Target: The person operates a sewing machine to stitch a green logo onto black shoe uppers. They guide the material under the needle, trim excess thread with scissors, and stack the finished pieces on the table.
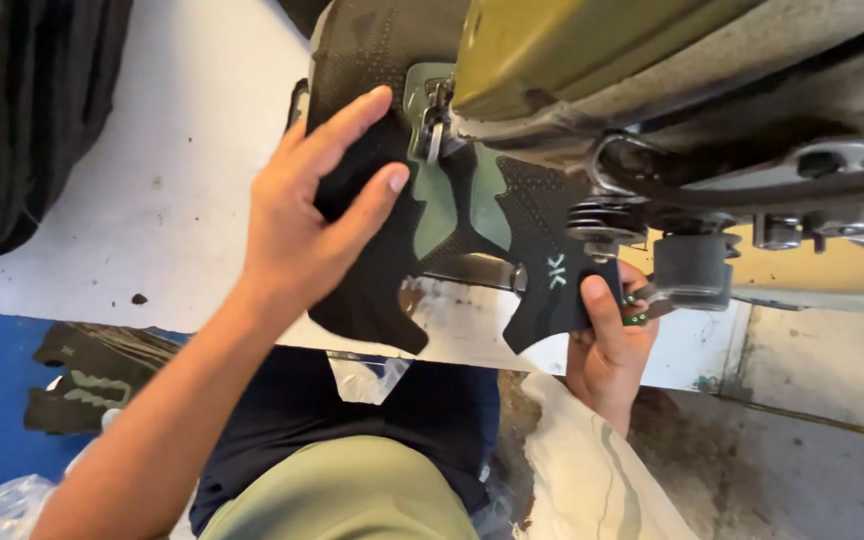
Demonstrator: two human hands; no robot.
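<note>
Under the machine head: a black cut shoe-upper piece (407,235) with a grey-green centre panel lies on the white counter (182,180), pushed beneath the presser foot (430,125) of an industrial sewing machine (652,90).
Left hand (302,220): lies palm down on the left wing of the piece; the fingers (352,115) are spread and flat on the fabric, the thumb tip resting near the green panel.
Right hand (607,345): comes up from below the counter edge; thumb and fingers are pinched on the right lobe of the piece, the one with a small light mark, just under the machine's round tension discs (597,220). Something small and green shows between these fingers; what it is cannot be told.
Piece position: its upper middle sits at the presser foot, both lower lobes hang over the near edge of the counter.
Machine: olive and grey body fills the upper right, with a dark belt or cable running across it.
Left of the lap: more dark cut pieces (92,375) lie stacked on a blue surface.
Far left: a dark roll of material (22,110) rests on the counter.
Near the right knee: a white woven sack (592,470).
</note>
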